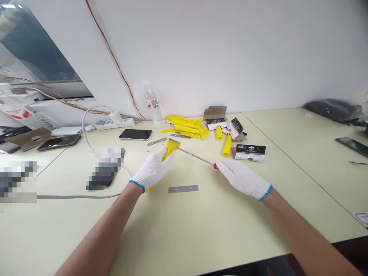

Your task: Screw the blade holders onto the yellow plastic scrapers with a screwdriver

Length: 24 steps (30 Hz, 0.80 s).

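Note:
White gloves with blue cuffs cover both hands. My left hand (155, 166) is closed around a yellow scraper (173, 144), whose head with a metal blade points away from me. In my right hand (243, 177) is a screwdriver (198, 156) with a red handle, mostly hidden by the fingers. Its long shaft reaches left, and the tip meets the scraper head. A loose flat metal blade (183, 189) with small holes lies on the table between my forearms. Beyond the left hand is another blade (156, 142).
Several yellow scraper parts (186, 126) are piled by the wall near a water bottle (153, 105). Yellow tubes (227, 146) and card packages (250, 152) lie right of them. Phones (135, 134), a power strip (115, 123) and a white cable (77, 197) are on the left.

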{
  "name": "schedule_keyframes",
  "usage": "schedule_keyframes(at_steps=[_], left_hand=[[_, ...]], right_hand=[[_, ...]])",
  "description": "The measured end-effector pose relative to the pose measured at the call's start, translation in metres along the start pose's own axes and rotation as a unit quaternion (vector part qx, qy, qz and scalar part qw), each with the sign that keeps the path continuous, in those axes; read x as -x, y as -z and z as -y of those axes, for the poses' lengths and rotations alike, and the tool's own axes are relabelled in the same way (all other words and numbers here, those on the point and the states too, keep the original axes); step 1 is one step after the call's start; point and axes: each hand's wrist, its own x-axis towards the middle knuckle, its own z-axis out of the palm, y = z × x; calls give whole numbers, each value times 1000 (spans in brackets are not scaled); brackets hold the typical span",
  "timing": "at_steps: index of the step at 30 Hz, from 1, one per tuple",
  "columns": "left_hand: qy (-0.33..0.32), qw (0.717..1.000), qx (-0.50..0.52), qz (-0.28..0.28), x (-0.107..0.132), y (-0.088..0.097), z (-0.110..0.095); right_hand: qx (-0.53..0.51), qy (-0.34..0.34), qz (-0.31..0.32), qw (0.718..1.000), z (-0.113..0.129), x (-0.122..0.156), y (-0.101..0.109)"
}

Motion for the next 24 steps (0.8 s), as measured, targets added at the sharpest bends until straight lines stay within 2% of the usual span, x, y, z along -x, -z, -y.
schedule_keyframes(at_steps=[3, 6, 10, 12, 14, 18, 21, 24], left_hand=[[-4, 1000, 11, 1, 0, 0, 3], [-8, 1000, 19, 7, 0, 1, 4], [-13, 1000, 15, 15, 1, 2, 1], [-14, 1000, 14, 16, 1, 2, 0], [-13, 1000, 16, 14, 1, 3, 0], [-9, 1000, 25, 9, 0, 3, 2], [-6, 999, 36, 9, -1, 1, 5], [-3, 999, 35, 6, -1, -1, 7]], right_hand=[[-8, 22, 13, 1000, -4, 1, 3], [0, -17, -1, 1000, -1, -2, 2], [39, -65, -53, 996, 7, -6, -3], [37, -79, -49, 995, 9, -5, -4], [18, -63, -28, 997, 7, -3, -3], [-12, 19, -3, 1000, 1, 0, 2], [-5, 9, -4, 1000, 0, -1, 2], [13, -20, -32, 999, 3, -4, -2]])
